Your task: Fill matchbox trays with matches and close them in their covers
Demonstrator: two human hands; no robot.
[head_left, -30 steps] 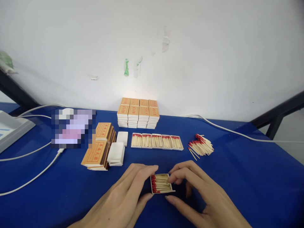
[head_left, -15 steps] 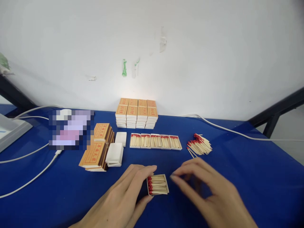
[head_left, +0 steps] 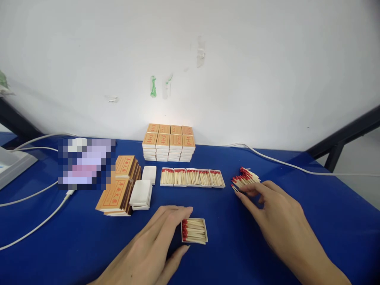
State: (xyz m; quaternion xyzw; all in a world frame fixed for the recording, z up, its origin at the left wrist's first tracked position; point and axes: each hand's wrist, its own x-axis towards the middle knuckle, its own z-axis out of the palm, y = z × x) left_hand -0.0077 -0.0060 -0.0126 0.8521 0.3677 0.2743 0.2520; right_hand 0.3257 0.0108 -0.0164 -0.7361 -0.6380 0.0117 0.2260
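Note:
A white matchbox tray (head_left: 194, 231) partly filled with red-tipped matches lies on the blue table (head_left: 59, 245) near me. My left hand (head_left: 157, 241) rests against its left side, fingers and thumb spread around it. My right hand (head_left: 273, 209) reaches out to the loose pile of matches (head_left: 245, 178) at the right, its fingertips touching the pile's near edge, fingers curled; I cannot see whether it holds any matches.
A row of several filled trays (head_left: 192, 177) lies mid-table. Behind it stands a stack of closed matchboxes (head_left: 168, 143). Orange sleeves (head_left: 118, 188) and empty white trays (head_left: 141, 193) sit to the left. White cables (head_left: 32, 229) cross the cloth; a blurred patch lies at left.
My right hand has left the near tray and moved up and to the right, reaching the loose match pile. The left hand stays beside the tray.

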